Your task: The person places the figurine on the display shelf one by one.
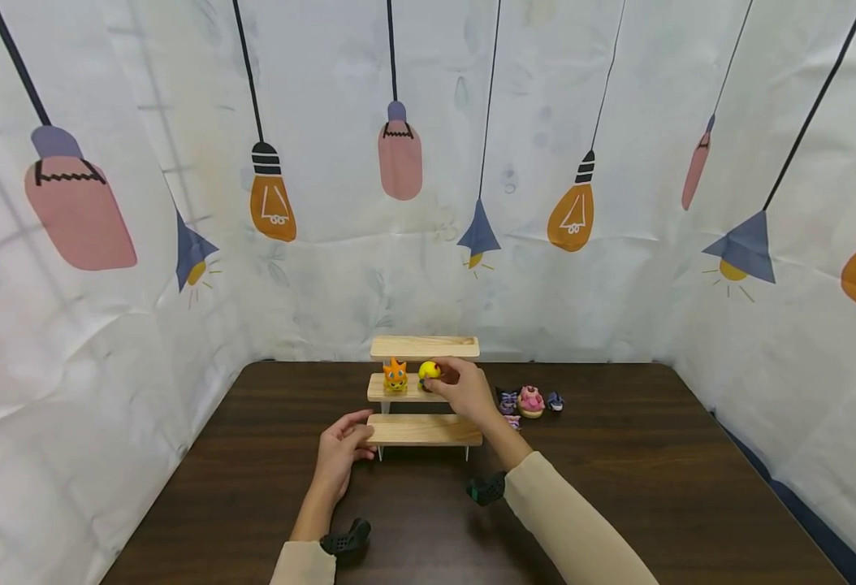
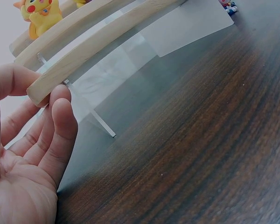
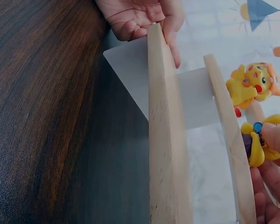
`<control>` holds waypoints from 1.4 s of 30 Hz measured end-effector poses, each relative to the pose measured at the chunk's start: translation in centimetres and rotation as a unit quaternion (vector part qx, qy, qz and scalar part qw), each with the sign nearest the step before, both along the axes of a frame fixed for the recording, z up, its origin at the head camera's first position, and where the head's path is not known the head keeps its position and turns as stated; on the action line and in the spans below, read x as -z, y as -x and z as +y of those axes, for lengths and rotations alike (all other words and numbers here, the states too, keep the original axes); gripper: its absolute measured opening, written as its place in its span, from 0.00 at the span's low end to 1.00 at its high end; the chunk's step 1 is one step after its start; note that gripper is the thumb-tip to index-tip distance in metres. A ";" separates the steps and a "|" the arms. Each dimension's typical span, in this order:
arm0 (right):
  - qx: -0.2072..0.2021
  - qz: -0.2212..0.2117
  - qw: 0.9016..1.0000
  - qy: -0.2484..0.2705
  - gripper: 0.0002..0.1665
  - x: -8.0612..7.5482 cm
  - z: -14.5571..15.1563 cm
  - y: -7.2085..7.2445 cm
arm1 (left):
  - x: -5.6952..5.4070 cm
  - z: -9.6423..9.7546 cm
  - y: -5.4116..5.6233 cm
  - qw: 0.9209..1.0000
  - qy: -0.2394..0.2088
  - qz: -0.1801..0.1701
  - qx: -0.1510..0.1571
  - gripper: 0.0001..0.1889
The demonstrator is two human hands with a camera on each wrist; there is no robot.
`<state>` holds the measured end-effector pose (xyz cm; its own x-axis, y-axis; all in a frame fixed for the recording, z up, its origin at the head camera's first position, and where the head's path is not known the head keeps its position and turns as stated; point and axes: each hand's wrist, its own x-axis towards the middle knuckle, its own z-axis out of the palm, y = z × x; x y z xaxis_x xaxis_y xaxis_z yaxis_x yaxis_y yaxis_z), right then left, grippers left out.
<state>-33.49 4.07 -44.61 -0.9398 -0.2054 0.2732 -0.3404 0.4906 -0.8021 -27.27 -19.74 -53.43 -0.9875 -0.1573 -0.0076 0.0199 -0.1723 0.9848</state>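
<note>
A three-tier wooden display stand [image 1: 424,432] with clear supports stands on the table. My left hand [image 1: 339,448] pinches the left end of its lowest board, thumb and fingertips around the board's edge [image 2: 44,88]. My right hand [image 1: 466,392] holds a yellow figurine [image 1: 429,370] by its side at the middle board [image 3: 235,158]. The figurine shows a blue round detail and a dark purple lower part in the right wrist view; its base is right at the board. Left of it, a yellow Pikachu figurine with an orange hood [image 1: 395,375] stands on the same board.
Right of the stand lie a purple striped figurine [image 1: 507,401], a pink figurine [image 1: 531,401], a small dark blue one [image 1: 555,401] and a pink-purple one [image 1: 514,422], partly behind my right forearm. The dark wood table [image 1: 618,487] meets a printed curtain [image 1: 428,276] behind.
</note>
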 end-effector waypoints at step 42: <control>-0.026 0.007 0.988 0.150 0.13 2.9 9.4 -3.7 | 0.1 -0.1 -0.1 1.000 0.002 0.004 0.003 0.20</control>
<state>-29.81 13.44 -47.49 -0.9256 -0.1614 0.3423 -0.3714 0.2131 -0.9037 -27.21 -19.85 -53.56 -0.9885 -0.1509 0.0003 0.0261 -0.1690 0.9853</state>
